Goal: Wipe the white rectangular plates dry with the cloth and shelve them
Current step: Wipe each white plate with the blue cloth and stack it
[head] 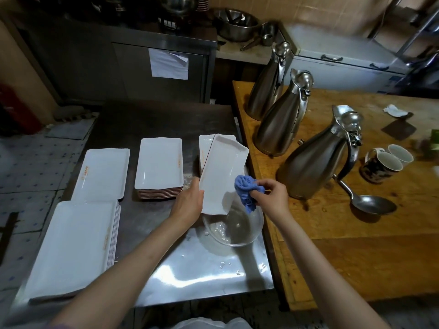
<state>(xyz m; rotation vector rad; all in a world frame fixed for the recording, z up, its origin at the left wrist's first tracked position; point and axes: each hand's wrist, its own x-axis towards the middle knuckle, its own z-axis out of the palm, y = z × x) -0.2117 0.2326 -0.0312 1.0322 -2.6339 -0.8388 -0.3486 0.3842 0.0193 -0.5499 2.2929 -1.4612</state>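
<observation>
My left hand (188, 201) grips the near left edge of a white rectangular plate (222, 172), tilted above a clear glass bowl (234, 227). My right hand (270, 197) holds a bunched blue cloth (247, 189) against the plate's near right edge. Behind the held plate, another stack of white plates (203, 148) is partly hidden. More white rectangular plates lie on the steel table (202, 269): a stack in the middle (160, 165), a large one at far left (103, 174), and a near-left stack (73, 248).
A wooden table (356, 252) to the right carries three steel jugs (311, 162), two mugs (382, 165), a ladle (370, 204) and a cleaver (400, 128). Behind stand a steel cabinet (142, 67) and metal bowls (235, 24). Tiled floor lies to the left.
</observation>
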